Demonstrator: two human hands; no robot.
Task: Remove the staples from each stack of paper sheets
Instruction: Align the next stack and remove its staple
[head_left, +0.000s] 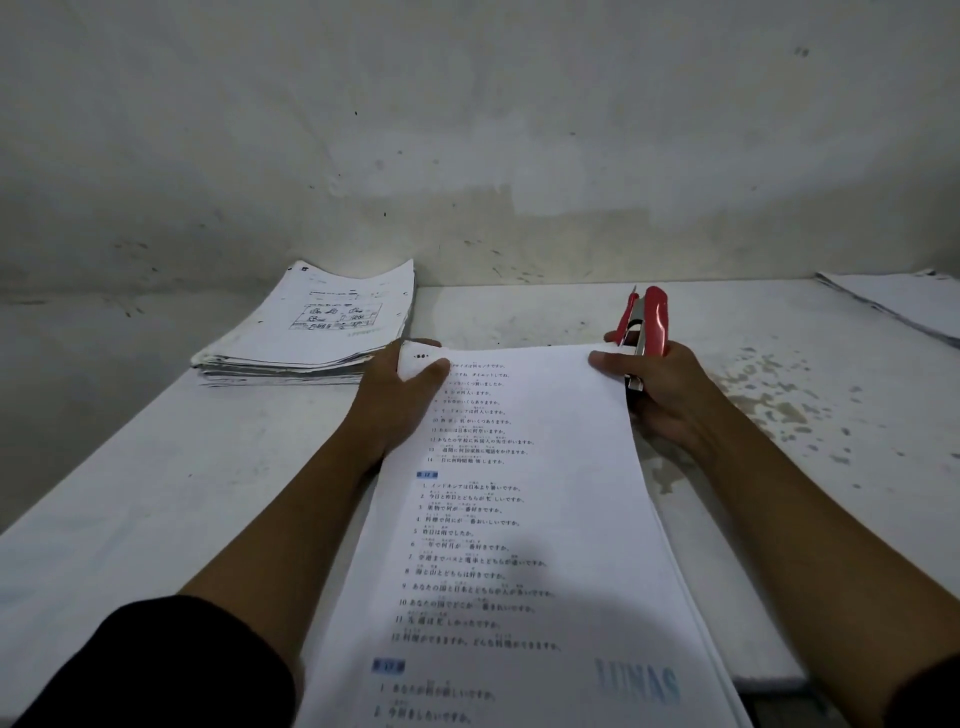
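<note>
Held stack: a stack of printed sheets runs lengthwise from the person's chest out over the white table, gripped at its two far corners.
Left hand: the left hand pinches the far left corner, thumb on top of the page, fingers curled under it.
Right hand: the right hand has its thumb pressed on the far right corner while its fingers wrap a red stapler, which sticks up past the page edge with its metal underside showing.
Writing on the page: numbered lines of Japanese text in black, two small blue section tags I cannot read, and a pale blue stamp reading "LUNAS" near the lower right.
Staple: I cannot make one out at either corner.
Other piles: a thick, curled pile of papers sits at the far left of the table by the wall, its top sheet showing a boxed drawing; another pile lies at the far right edge.
Table surface: flaked, worn patches to the right of the stapler.
Sleeves: dark, pushed up on both arms.
</note>
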